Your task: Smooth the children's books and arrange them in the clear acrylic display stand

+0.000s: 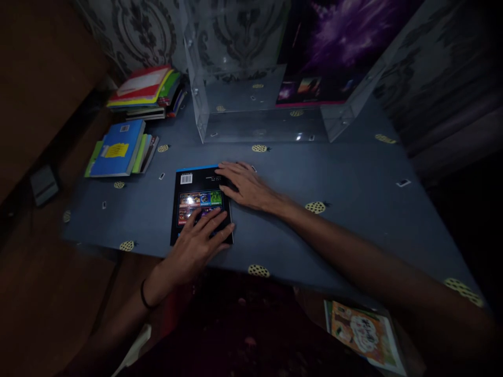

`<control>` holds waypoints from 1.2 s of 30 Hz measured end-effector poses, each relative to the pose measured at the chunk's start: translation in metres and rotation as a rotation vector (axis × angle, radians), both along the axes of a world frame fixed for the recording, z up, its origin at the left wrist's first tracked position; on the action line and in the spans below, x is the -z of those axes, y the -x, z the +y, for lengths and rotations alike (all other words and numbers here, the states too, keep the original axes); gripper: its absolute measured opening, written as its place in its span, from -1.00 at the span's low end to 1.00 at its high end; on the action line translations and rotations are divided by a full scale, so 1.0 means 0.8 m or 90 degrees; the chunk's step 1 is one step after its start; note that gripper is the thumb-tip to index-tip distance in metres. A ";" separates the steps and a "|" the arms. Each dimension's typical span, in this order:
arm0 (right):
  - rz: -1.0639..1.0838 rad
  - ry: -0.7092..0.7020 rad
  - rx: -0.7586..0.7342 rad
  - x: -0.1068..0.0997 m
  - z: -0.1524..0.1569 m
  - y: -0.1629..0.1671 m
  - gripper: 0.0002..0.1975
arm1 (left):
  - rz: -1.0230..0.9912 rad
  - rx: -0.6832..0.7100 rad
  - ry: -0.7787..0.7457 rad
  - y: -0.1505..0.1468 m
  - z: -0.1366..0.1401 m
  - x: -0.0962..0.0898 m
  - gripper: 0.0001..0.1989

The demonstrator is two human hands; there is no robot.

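Observation:
A black book (196, 186) with a barcode and small coloured pictures on its cover lies flat near the table's front edge. A blue strip runs along its far edge. My left hand (198, 241) rests on the lower part of the cover, fingers spread. At the upper right corner of the book lies my right hand (245, 186), its fingers stretched out over the cover's edge. Neither hand grips the book. The palms hide part of the lower pictures and the right edge.
A clear acrylic stand (263, 125) holding a purple-and-black book (346, 52) stands at the back. To the left are a stack topped by a blue book (133, 136) and a taller stack of books (145, 86). Below the table's front right lies an orange book (359, 332).

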State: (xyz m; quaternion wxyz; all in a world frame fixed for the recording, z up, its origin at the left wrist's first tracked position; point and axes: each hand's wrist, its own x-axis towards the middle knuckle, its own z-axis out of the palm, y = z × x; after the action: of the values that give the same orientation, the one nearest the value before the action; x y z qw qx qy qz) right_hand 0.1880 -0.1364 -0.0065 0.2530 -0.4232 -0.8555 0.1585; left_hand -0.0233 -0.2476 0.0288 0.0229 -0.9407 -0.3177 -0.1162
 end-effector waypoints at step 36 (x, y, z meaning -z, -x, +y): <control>0.046 -0.014 -0.008 0.012 0.010 -0.005 -0.67 | -0.050 -0.109 -0.030 0.004 0.017 0.009 -0.69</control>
State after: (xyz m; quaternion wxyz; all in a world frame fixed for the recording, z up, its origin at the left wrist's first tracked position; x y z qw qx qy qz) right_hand 0.1921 -0.1287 -0.0164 0.2875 -0.4086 -0.8502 0.1657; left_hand -0.0267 -0.2341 0.0214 0.0425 -0.9040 -0.3949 -0.1579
